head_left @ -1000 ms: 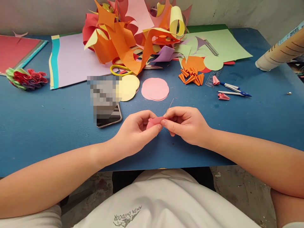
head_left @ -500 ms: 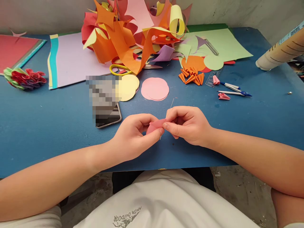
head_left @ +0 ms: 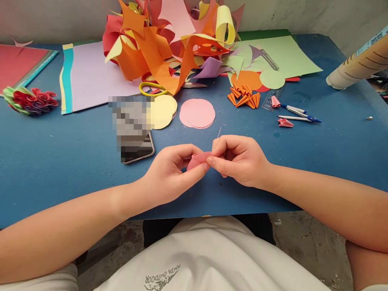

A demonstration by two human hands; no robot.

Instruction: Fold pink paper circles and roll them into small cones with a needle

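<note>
Between my two hands is a piece of pink paper (head_left: 198, 160), bent over with a small curl at its upper left edge. My left hand (head_left: 172, 173) is closed on its left part, thumb along the near side. At the paper's right edge, the fingertips of my right hand (head_left: 239, 161) pinch it together with a thin pale stick (head_left: 219, 132), which pokes up above the fingers. The lower part of the stick is hidden. Just beyond my hands lie overlapping pink paper circles (head_left: 197, 113) and a stack of pale yellow circles (head_left: 163, 112).
A phone (head_left: 145, 148), partly blurred out, lies left of my hands. Orange paper scraps (head_left: 151, 48) heap up at the back, with yellow-handled scissors (head_left: 148, 89) below. Right are orange paper cones (head_left: 245, 97), a compass (head_left: 298, 118) and pink folded pieces (head_left: 285, 123). A rolled paper flower (head_left: 32, 101) sits left.
The stick's upper tip sits slightly lower, and its lower end no longer shows beneath the paper. Both hands keep nearly the same place and grip.
</note>
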